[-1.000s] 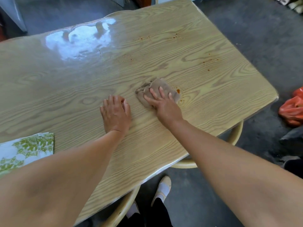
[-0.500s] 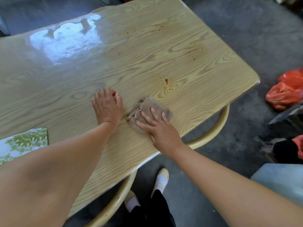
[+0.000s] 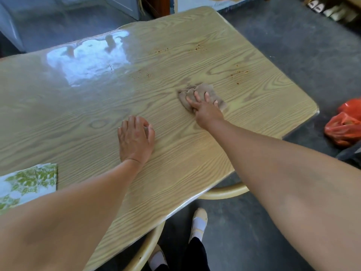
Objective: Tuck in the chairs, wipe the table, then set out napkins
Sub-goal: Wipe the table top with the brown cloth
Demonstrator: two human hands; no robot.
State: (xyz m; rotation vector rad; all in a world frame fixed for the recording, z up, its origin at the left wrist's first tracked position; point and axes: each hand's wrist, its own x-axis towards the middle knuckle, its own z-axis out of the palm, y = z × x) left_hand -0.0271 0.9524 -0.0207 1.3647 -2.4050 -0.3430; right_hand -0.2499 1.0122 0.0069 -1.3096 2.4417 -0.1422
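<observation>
A wood-grain table (image 3: 82, 118) fills the view. My right hand (image 3: 207, 109) presses flat on a crumpled brown cloth (image 3: 214, 91) at the table's right middle, fingers spread over it. My left hand (image 3: 134, 140) rests palm down on the bare tabletop, to the left of the cloth and nearer to me, holding nothing. Small orange-brown stains (image 3: 237, 77) dot the surface beyond the cloth, with more (image 3: 197, 48) toward the far edge. A green-and-white patterned napkin (image 3: 27, 184) lies at the near left edge, partly hidden by my left arm.
Two curved chair backs (image 3: 224, 191) (image 3: 144, 249) sit tucked under the near table edge, by my feet (image 3: 199, 222). An orange plastic bag (image 3: 344, 124) lies on the dark floor at right. Shoes (image 3: 320, 6) stand at the far right.
My right hand has pushed the cloth away from me, from near the front edge up over the orange spot, which no longer shows. My left hand has stayed planted on the table.
</observation>
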